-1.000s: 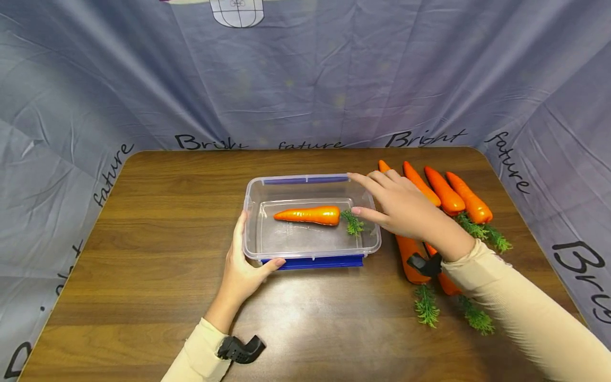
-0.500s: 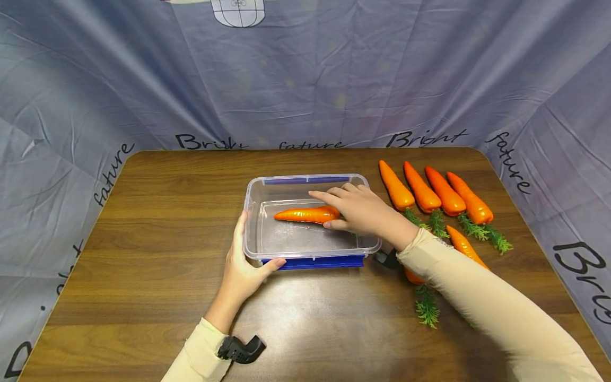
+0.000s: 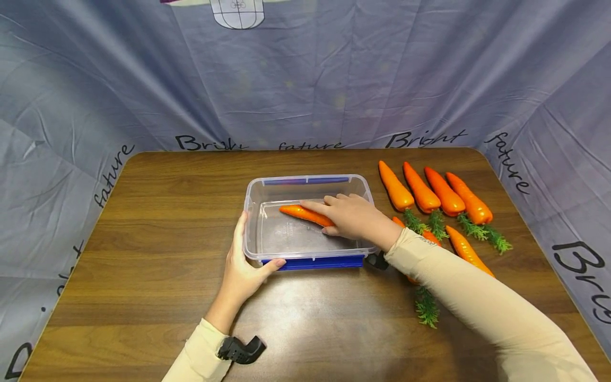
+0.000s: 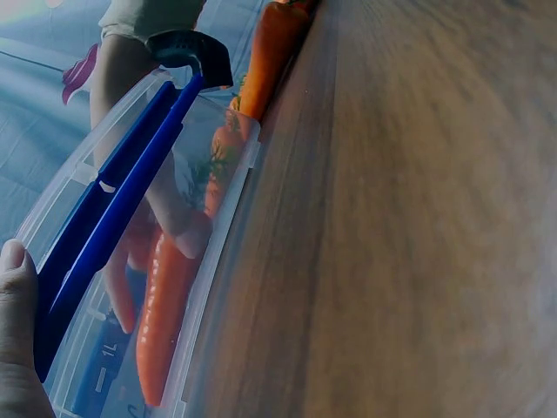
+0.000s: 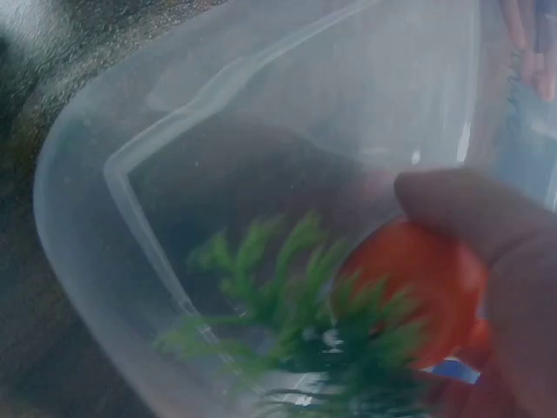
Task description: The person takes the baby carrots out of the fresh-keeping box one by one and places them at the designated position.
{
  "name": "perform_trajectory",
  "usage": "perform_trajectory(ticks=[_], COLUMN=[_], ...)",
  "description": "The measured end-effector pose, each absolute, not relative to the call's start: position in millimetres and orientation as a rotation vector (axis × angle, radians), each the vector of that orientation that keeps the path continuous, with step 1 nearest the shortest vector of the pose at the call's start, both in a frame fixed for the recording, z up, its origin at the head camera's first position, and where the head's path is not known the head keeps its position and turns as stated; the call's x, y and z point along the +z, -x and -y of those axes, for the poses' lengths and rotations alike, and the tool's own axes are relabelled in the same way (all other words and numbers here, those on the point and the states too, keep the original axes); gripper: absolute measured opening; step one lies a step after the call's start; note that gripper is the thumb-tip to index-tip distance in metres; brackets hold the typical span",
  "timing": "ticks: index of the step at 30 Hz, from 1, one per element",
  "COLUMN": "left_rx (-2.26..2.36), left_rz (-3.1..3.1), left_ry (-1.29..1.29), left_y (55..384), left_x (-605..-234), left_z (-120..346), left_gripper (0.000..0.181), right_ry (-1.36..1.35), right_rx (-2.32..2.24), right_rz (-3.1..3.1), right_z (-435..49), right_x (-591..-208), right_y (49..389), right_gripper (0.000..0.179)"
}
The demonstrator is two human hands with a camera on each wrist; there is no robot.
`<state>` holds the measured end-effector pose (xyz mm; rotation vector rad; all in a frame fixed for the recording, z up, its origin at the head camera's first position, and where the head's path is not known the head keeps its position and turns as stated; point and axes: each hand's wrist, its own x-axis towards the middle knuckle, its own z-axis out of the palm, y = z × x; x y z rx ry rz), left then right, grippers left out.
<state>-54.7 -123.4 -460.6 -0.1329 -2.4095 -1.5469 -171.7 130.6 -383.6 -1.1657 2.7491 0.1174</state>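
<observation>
A clear plastic food container (image 3: 286, 239) with blue latches stands mid-table. One orange carrot (image 3: 305, 213) with a green leafy top lies inside, slightly slanted. Reaching in over the right end, my right hand (image 3: 355, 218) grips the carrot's thick end, thumb on the near side and fingers on the far side. The right wrist view shows the thumb against the carrot's end (image 5: 400, 287), beside its leafy top (image 5: 313, 322). At the container's front left corner, my left hand (image 3: 242, 273) holds it, thumb at the front latch (image 3: 320, 263) and fingers along the left wall.
Several carrots lie in a row at the back right, such as an orange one (image 3: 396, 187) and a redder one (image 3: 445, 192). More lie nearer, including one carrot (image 3: 468, 252), partly hidden by my right sleeve (image 3: 453, 286). A printed cloth (image 3: 305, 79) surrounds the wooden table (image 3: 181, 212).
My right hand has moved left from over the container's right rim, down inside, and taken hold of the carrot. The carrot has turned slightly, its tip shifting right and back. My left hand stays put.
</observation>
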Motion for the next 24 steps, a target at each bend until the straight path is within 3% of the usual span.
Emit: perform_trajectory(ticks=[14,24], left_rx=[-1.549,-1.573], left_rz=[2.409,2.4], left_ry=[0.137,0.122], left_y=[55,54], left_x=[-462,-460], left_z=[123,122], left_gripper=[0.124,0.125], right_ry=[1.161,1.053], right_rx=[-0.125,-0.272], right_rz=[-2.816,-2.932], right_z=[-138,-194], right_x=[-351,-317], right_y=[164,131], right_gripper=[0.07,0.074])
